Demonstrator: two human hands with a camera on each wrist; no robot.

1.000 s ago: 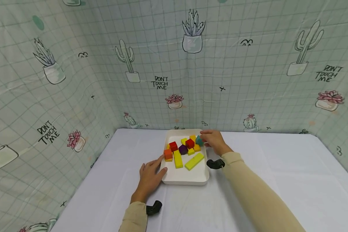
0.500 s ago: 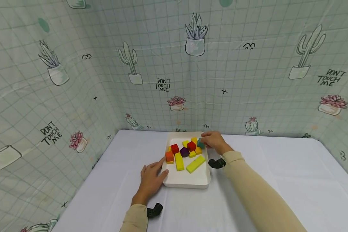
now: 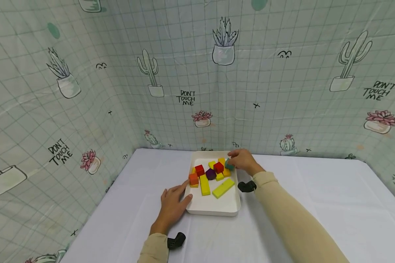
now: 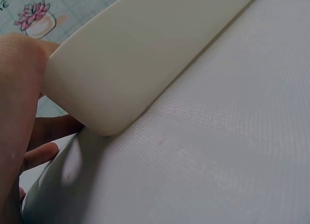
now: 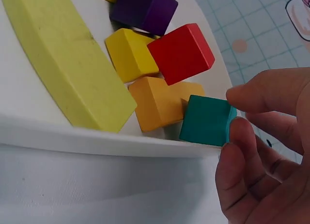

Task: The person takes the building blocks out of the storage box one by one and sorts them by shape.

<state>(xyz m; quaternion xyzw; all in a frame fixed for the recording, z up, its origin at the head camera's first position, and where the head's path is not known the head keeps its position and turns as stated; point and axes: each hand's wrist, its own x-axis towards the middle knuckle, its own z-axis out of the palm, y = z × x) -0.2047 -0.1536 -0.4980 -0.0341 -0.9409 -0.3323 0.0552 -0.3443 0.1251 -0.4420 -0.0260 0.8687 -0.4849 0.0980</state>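
Note:
A white tray (image 3: 205, 206) of coloured wooden blocks sits on the table. My left hand (image 3: 172, 204) holds its left side, thumb over the rim and other fingers along the outer wall; the left wrist view shows the tray's near corner (image 4: 101, 98) beside this hand. At the tray's far right corner, my right hand (image 3: 245, 161) pinches a teal block (image 5: 206, 120) between fingertips and thumb. Close by lie an orange-yellow block (image 5: 157, 105), a red block (image 5: 181, 52), a yellow block (image 5: 128, 54) and a purple block (image 5: 143, 11).
An orange cube (image 3: 193, 179) and another red cube (image 3: 199, 170) stand along the tray's left side. Long yellow (image 3: 204, 185) and yellow-green (image 3: 223, 188) blocks lie nearer the front. A white cloth (image 3: 303, 190) covers the table, and a cactus-print curtain (image 3: 237, 87) hangs behind.
The whole head view has shifted slightly, so the scene sits a little lower. My right hand and the teal block have moved slightly toward me; the left hand keeps its place on the tray.

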